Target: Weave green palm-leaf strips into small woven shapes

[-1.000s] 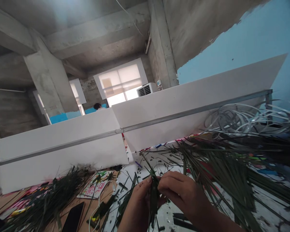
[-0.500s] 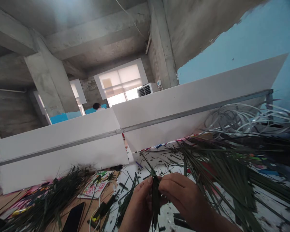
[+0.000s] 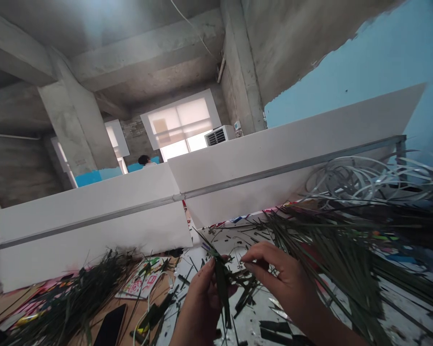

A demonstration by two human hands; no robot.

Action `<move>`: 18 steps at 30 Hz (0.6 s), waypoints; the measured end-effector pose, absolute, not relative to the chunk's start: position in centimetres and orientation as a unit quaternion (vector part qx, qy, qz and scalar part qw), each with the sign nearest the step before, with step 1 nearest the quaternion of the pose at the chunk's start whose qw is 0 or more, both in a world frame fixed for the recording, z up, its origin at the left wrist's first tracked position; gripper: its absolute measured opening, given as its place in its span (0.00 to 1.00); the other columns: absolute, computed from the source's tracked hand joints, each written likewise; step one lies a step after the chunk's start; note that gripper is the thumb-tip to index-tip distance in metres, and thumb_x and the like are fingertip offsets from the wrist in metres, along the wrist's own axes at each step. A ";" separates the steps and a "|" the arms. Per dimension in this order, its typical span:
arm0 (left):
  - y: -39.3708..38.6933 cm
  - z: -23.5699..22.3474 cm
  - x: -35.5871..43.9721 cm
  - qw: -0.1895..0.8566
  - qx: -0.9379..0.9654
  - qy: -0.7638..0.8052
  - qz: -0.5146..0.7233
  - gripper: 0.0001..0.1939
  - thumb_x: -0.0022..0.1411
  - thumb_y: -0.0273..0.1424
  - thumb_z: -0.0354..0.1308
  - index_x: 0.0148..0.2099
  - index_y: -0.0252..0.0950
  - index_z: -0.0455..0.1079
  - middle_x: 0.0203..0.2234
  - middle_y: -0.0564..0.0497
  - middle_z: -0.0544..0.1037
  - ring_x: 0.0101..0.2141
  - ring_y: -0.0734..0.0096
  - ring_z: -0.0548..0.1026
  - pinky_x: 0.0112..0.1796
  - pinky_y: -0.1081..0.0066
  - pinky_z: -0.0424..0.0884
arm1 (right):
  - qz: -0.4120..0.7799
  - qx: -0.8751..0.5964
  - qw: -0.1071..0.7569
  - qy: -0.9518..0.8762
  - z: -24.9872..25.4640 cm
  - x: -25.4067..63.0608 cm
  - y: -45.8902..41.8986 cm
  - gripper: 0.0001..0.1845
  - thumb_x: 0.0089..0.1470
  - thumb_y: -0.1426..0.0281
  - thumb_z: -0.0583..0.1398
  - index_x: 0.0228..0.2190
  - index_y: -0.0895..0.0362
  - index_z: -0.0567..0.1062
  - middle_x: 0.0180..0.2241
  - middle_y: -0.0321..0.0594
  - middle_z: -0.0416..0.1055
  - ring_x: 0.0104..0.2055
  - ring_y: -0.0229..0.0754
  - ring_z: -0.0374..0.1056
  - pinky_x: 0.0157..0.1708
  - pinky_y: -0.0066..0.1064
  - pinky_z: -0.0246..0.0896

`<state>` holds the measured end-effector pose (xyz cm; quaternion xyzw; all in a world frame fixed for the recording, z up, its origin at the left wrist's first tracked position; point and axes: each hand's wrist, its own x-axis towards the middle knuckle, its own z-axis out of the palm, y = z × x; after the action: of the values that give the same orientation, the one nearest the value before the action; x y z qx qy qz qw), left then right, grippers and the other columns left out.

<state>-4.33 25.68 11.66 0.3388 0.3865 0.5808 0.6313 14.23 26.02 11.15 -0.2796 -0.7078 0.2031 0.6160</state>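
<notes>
My left hand [image 3: 201, 307] is closed around a small bundle of dark green leaf strips [image 3: 222, 288], held upright low in the middle of the view. My right hand [image 3: 281, 281] is just to its right, thumb and forefinger pinched on a thin strip that runs back to the bundle. A large heap of long green strips [image 3: 332, 245] lies right behind my right hand.
A white partition board [image 3: 130, 216] with a metal rail crosses the table behind the work. Another pile of green strips [image 3: 75, 293] lies at left, with a black phone [image 3: 110, 329] and printed paper [image 3: 140, 281]. Coiled white strips [image 3: 368, 175] sit at far right. A person's head shows beyond the partition.
My hands have drawn apart: the right one moved right and up, pulling a thin strip out of the bundle. The left hand shifted slightly left with the bundle.
</notes>
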 end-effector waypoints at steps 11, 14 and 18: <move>26.5 11.2 -4.3 0.574 0.300 0.364 0.670 0.21 0.43 0.34 0.77 0.36 0.37 0.72 0.28 0.53 0.81 0.27 0.72 0.79 0.29 0.74 0.74 | 0.225 -0.329 0.611 -0.684 11.4 14.5 26.0 0.05 0.60 0.68 0.60 0.34 0.51 0.77 0.34 0.34 0.74 0.34 0.41 0.68 0.36 0.28 0.63; 26.8 11.1 -4.2 0.541 0.314 0.373 0.685 0.24 0.39 0.36 0.79 0.35 0.36 0.71 0.27 0.53 0.81 0.27 0.70 0.79 0.27 0.74 0.73 | 0.207 -0.295 0.585 -0.726 11.7 14.2 25.4 0.05 0.60 0.71 0.60 0.33 0.52 0.77 0.34 0.35 0.73 0.36 0.42 0.69 0.38 0.30 0.64; 27.1 10.7 -4.0 0.508 0.310 0.385 0.705 0.26 0.36 0.38 0.80 0.33 0.36 0.69 0.26 0.54 0.79 0.28 0.68 0.79 0.27 0.72 0.73 | 0.124 -0.290 0.555 -0.770 11.4 13.4 24.8 0.06 0.58 0.75 0.61 0.33 0.52 0.76 0.36 0.37 0.73 0.41 0.44 0.69 0.42 0.33 0.61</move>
<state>-3.96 27.10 10.73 0.3099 0.3852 0.7053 0.5081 13.42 24.76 11.38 -0.2902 -0.7697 0.1243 0.5549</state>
